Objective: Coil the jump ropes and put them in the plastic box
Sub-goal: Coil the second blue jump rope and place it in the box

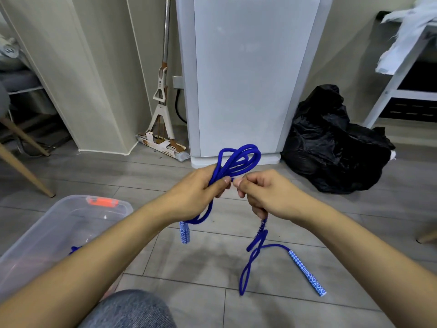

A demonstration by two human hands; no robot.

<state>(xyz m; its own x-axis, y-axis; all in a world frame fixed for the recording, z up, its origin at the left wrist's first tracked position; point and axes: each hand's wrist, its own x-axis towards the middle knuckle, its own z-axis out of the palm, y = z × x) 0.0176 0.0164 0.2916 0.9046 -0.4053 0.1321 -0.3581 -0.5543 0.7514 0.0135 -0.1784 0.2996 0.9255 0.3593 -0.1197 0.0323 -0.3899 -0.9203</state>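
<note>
Roughly halfway on this rope (238, 159), judging by what's bunched versus what's loose. Starting nearest: grey-clad knee (132, 308) at the bottom edge, floor (212, 268) all around. Box (71, 223) sitting open just left, beside the left forearm, with a bit of blue showing inside, so probably one rope (75, 249) already stowed, though too little visible to swear by it. Loose tail (253, 256) trailing on the floor below the right hand, ending in a patterned handle (307, 272) lying flat out to the right. Other handle (185, 232) dangling under the left wrist, off the floor as far as can be told.

Up at the hands: left hand (201, 192) curled round a bundle of several loops, loops sticking up and away past the knuckles. Right hand (262, 192) closed too, pinching the strand right next to the left thumb, with the springy bit hanging out below the palm. Both hands nearly touching.

Still to do: feed the floor slack into the bundle, tidy both handles, drop the lot in the box. Farther back, just a mop (163, 95), a white appliance (236, 79) and a black bag (331, 143).
</note>
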